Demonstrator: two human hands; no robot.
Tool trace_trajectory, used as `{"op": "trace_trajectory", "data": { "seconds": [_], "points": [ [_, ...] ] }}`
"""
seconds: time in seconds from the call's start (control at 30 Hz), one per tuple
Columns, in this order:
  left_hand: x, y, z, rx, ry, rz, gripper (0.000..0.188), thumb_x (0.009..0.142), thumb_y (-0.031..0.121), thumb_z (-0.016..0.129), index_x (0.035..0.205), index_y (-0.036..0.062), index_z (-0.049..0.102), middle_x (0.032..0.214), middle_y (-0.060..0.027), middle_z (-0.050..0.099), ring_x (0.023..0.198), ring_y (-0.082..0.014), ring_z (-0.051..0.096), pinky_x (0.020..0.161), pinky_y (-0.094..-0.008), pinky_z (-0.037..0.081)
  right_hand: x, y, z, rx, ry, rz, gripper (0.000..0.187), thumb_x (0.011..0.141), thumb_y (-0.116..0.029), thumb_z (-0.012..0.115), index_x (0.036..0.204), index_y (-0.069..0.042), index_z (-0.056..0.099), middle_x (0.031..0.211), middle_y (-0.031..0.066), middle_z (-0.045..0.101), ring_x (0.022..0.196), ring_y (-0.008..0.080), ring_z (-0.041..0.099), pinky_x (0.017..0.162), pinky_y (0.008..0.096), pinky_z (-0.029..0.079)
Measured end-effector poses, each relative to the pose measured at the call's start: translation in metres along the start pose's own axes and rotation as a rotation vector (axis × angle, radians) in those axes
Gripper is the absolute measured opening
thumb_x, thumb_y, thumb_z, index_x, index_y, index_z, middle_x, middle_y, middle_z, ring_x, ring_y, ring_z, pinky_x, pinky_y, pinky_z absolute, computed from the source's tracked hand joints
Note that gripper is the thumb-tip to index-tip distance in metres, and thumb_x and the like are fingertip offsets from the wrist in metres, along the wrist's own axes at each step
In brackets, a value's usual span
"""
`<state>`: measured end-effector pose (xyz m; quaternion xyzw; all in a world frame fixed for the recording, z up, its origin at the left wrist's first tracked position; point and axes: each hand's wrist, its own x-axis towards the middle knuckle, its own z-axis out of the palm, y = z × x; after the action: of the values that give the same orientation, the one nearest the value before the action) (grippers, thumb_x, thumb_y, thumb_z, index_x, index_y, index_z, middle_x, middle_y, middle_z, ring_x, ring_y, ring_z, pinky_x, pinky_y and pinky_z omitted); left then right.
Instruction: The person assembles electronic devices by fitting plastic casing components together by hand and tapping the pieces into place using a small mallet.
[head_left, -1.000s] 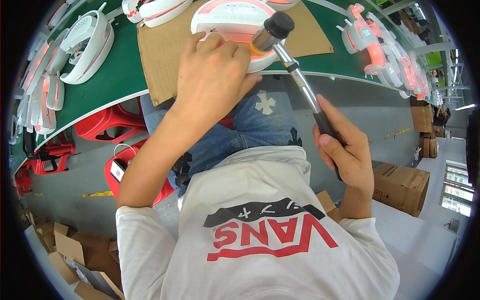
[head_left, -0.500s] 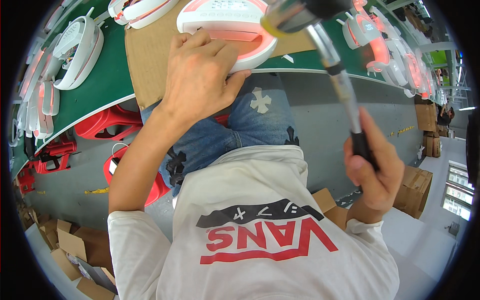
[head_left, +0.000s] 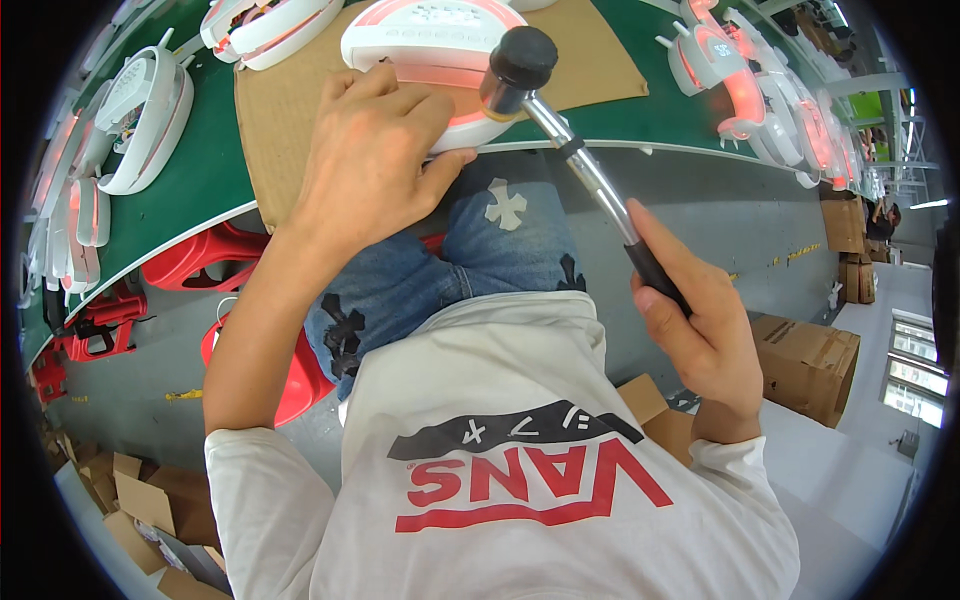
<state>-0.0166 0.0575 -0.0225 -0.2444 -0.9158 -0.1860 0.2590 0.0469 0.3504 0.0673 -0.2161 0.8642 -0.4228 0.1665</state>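
Note:
My left hand [head_left: 372, 165] lies over the near edge of a rounded white plastic device [head_left: 425, 42] with reddish-pink lit parts and a row of small marks on its panel. Its fingers curl onto the device and the thumb rests along the lower edge. In my right hand [head_left: 708, 325] is a mallet [head_left: 592, 180] with a chrome shaft, gripped by its black handle end. The mallet's head, black on its upper face and see-through amber below, is over the right end of the device and hides part of it; whether they touch I cannot tell.
Brown cardboard [head_left: 590, 75] lies under the device on a green tabletop [head_left: 215, 150]. Similar white devices stand at left [head_left: 150, 115] and right [head_left: 715, 65]. Red stools [head_left: 205, 258] sit below the table edge; cardboard boxes [head_left: 805, 365] are on the floor both sides.
The mallet has swung left and downward, its head now over the device's right end. My right hand has moved left with it. My left hand stays on the device.

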Motion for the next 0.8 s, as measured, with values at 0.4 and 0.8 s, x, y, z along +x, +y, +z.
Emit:
{"op": "trace_trajectory", "data": {
  "seconds": [0.4, 0.8],
  "points": [
    [0.001, 0.009, -0.014, 0.148, -0.063, -0.079, 0.047, 0.072, 0.025, 0.083, 0.109, 0.0035, 0.065, 0.116, -0.0094, 0.065, 0.112, -0.0321, 0.059, 0.115, -0.0565, 0.031, -0.001, 0.012, -0.002, 0.272, 0.118, 0.036, 0.059, 0.091, -0.006, 0.059, 0.147, 0.004, 0.045, 0.082, 0.0065, 0.060, 0.055, 0.0053, 0.043, 0.049, 0.0213, 0.035],
    [0.008, -0.012, -0.013, 0.028, -0.107, 0.006, 0.035, 0.074, 0.027, 0.080, 0.097, 0.0022, 0.069, 0.093, -0.0076, 0.066, 0.103, -0.0346, 0.055, 0.115, -0.0626, 0.027, 0.010, 0.028, -0.004, -0.096, 0.100, -0.223, 0.059, 0.088, -0.003, 0.059, 0.146, 0.002, 0.047, 0.080, 0.0047, 0.059, 0.057, 0.0083, 0.046, 0.054, 0.0230, 0.037]
  ]
}}
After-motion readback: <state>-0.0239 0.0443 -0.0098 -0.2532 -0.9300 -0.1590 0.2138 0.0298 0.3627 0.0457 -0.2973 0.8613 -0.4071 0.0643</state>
